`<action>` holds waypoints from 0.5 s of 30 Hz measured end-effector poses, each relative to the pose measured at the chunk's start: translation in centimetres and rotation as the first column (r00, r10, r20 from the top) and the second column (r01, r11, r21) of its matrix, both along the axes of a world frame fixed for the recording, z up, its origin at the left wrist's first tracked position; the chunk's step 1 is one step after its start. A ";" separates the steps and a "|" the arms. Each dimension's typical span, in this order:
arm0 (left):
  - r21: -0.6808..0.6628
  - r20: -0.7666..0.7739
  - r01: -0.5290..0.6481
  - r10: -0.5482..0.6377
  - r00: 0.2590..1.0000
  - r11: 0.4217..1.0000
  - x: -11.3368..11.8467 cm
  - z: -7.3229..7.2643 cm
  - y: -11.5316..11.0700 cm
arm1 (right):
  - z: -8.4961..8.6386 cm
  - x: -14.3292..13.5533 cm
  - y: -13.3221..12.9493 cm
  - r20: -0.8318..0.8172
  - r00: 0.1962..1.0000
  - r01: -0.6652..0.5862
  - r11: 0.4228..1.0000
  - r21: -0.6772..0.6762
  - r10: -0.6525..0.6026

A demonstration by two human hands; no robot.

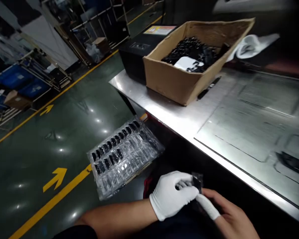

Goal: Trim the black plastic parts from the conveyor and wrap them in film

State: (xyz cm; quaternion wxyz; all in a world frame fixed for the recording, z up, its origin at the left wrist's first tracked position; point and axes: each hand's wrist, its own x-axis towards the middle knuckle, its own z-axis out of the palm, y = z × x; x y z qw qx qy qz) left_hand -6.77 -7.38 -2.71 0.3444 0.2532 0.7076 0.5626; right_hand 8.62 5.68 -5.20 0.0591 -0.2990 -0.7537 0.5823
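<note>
My left hand (173, 192), in a white glove, pinches a small dark part (196, 182) that has clear film around it. Bare except for a white cover on the thumb, my right hand (224, 209) grips the same part from the other side. Both hands are close together at the bottom centre, in front of the metal table's edge. To their left lies a clear plastic tray (126, 162) with rows of pockets, several of them holding black curved pieces.
An open cardboard box (173, 84) full of small black parts stands on the metal table (184, 122), beside a black box (137, 53). A black piece (294, 162) lies at the table's right. Racks with blue bins (22, 81) stand beyond the green floor.
</note>
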 end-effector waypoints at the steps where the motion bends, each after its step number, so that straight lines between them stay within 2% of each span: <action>1: -0.056 0.067 -0.028 0.032 0.997 0.998 -0.6 -0.7 -0.6 | -0.7 -0.4 0.1 0.008 0.997 -0.075 0.994 0.085 0.075; 3: -0.168 0.149 -0.102 0.128 0.981 0.981 -2.5 -2.4 -2.5 | -2.0 -1.3 -0.3 0.028 0.980 -0.200 0.959 0.202 0.198; 5: -0.287 0.149 -0.222 0.272 0.951 0.932 -5.6 -4.4 -5.4 | -2.9 -2.1 -1.0 0.060 0.961 -0.276 0.927 0.253 0.269; 7: -0.403 0.074 -0.380 0.444 0.893 0.833 -9.5 -6.2 -9.0 | -3.8 -2.4 -1.6 0.086 0.950 -0.313 0.913 0.263 0.301; 9: -0.488 -0.023 -0.510 0.574 0.819 0.708 -13.4 -7.8 -12.3 | -4.6 -2.2 -1.8 0.120 0.943 -0.332 0.909 0.253 0.311; 12: -0.579 -0.093 -0.560 0.634 0.768 0.593 -17.4 -10.1 -15.2 | -5.8 -1.3 -1.7 0.182 0.933 -0.347 0.911 0.225 0.310; 15: -0.650 -0.110 -0.523 0.613 0.782 0.551 -18.8 -11.7 -15.5 | -6.3 -0.4 -1.6 0.225 0.926 -0.347 0.918 0.191 0.303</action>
